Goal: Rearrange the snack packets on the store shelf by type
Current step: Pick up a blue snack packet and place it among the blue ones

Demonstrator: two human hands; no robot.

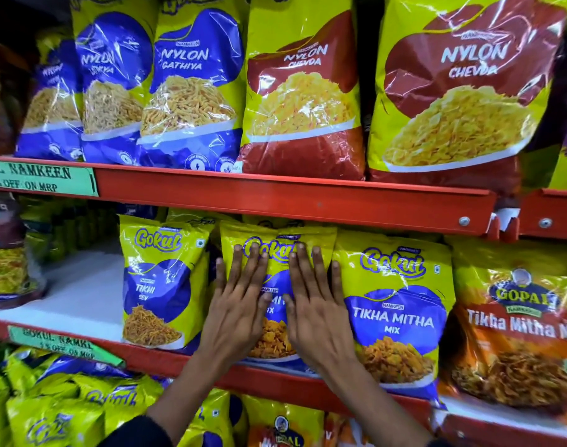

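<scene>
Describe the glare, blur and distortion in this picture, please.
Head view: white glare streaks cross the glossy Nylon Chevda packets on the top shelf; the packets at the lower left are blurred; the red shelf edge bends from wide-angle distortion; the left hand and right hand are fairly sharp.

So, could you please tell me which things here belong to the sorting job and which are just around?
In the job:
left hand
right hand
middle Gokul packet
Tikha Mitha Mix packet
Tikhi Sev packet

Just around:
green price label
red shelf rail
</scene>
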